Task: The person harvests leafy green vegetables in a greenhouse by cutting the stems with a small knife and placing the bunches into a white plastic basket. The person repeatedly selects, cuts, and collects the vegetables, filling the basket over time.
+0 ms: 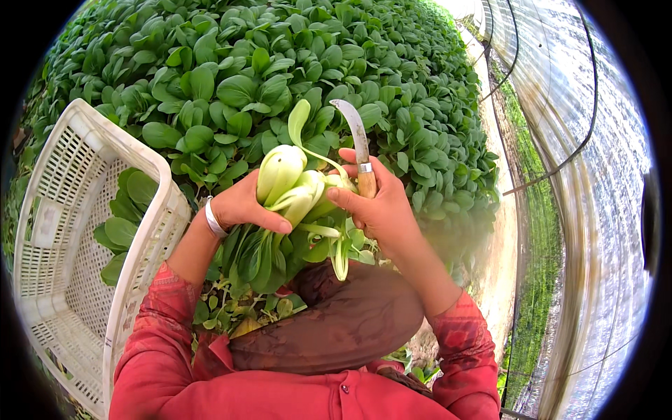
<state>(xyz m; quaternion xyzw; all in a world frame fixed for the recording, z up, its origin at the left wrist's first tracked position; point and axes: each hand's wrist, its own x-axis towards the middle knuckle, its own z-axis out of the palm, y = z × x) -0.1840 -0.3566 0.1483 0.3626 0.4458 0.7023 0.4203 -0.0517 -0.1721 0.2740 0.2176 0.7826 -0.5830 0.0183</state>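
Red shirt cloth [301, 399] lies nearest; beyond it, over the near edge of the leafy bed [294, 52] and past the right edge of the white crate [157, 231], the left hand [245, 205] cups pale-stemmed greens [299, 198] while the right hand [383, 206] grips a hooked knife [360, 150] beside them. Stripping outer leaves seems the step, one long-stalked leaf [299, 122] jutting out; the next move calls for steady support, knife clear of the left hand.

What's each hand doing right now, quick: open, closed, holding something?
Left hand: closed, holding greens.
Right hand: closed, holding the knife.
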